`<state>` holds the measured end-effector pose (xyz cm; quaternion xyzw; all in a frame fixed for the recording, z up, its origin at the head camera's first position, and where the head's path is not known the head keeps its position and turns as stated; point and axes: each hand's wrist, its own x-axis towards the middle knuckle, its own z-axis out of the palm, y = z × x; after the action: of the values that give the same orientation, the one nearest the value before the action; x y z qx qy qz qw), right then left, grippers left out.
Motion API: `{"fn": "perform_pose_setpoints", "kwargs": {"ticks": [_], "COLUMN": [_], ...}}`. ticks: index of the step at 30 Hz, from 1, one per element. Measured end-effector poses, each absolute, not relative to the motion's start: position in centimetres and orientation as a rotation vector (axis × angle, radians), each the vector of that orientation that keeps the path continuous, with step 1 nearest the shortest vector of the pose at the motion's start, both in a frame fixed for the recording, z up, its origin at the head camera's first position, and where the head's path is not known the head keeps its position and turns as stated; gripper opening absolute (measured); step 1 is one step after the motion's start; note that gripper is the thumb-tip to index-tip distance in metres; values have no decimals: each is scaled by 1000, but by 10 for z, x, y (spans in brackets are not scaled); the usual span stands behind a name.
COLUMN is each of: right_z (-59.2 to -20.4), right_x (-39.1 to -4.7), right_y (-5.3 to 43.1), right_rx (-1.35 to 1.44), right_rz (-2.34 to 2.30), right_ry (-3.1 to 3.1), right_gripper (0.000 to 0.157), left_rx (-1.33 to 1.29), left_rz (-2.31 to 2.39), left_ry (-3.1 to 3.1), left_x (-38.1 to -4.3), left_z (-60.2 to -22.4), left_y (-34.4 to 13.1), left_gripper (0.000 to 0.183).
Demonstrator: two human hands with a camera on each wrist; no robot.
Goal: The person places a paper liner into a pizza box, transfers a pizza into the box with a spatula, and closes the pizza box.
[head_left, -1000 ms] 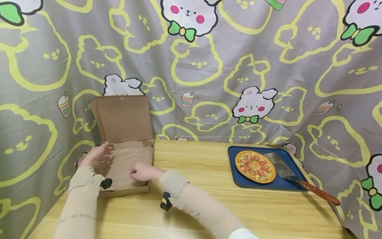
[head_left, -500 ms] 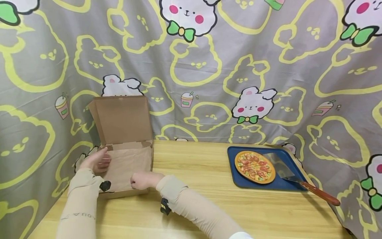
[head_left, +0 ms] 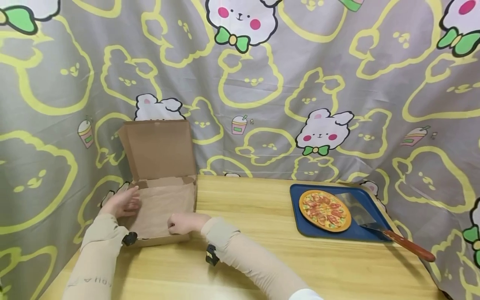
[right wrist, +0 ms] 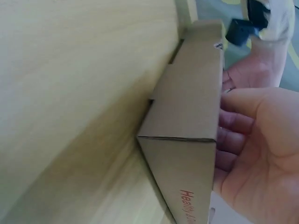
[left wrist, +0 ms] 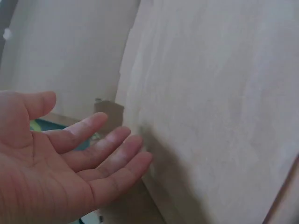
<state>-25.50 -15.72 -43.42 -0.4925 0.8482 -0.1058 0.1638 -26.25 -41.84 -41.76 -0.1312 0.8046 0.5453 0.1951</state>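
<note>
A brown cardboard pizza box [head_left: 165,241] stands at the left of the table, its lid [head_left: 161,150] raised against the curtain. A sheet of brown paper [head_left: 161,204] lines the inside. My left hand [head_left: 121,203] is over the left part of the box, and in the left wrist view its fingers are loosely bent above the paper, holding nothing. My right hand [head_left: 187,223] reaches in over the right front corner with its fingers bent downward. In the right wrist view those fingers [right wrist: 231,140] pass behind the front wall, which hides their tips.
A blue tray [head_left: 300,227] lies at the right of the wooden table [head_left: 243,204]. It carries a toy-like pizza [head_left: 325,210] and a metal server [head_left: 354,208] whose wooden handle [head_left: 410,246] sticks out over the tray's front right corner. A patterned curtain [head_left: 258,116] surrounds the table.
My left hand has dropped slightly along the box's left side. The right hand has shifted a little toward the front, and the paper looks flatter. The head view has swung slightly left.
</note>
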Motion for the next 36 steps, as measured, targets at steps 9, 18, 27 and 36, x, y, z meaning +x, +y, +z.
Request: {"fn": "perform_pose_setpoints", "kwargs": {"ticks": [9, 18, 27, 36], "right_z": [-420, -406, -423, -437], "right_x": [-296, -330, -328, -321], "right_y": [-152, -161, -180, -189], "right_rx": [-1398, -1081, -478, -260], "right_rz": [-459, -852, -1479, -1599], "right_ry": [2431, 2514, 2235, 1956], "right_gripper": [21, 27, 25, 55], "left_rx": [-268, -311, -322, -408], "left_rz": [1486, 1425, 1311, 1212], "left_ry": [2329, 2405, 2378, 2354], "left_x": [-252, -231, -218, -209], "left_z": [-411, -407, -412, -413], "left_y": [-401, -383, -373, -381], "left_gripper": [74, 74, 76, 82]}}
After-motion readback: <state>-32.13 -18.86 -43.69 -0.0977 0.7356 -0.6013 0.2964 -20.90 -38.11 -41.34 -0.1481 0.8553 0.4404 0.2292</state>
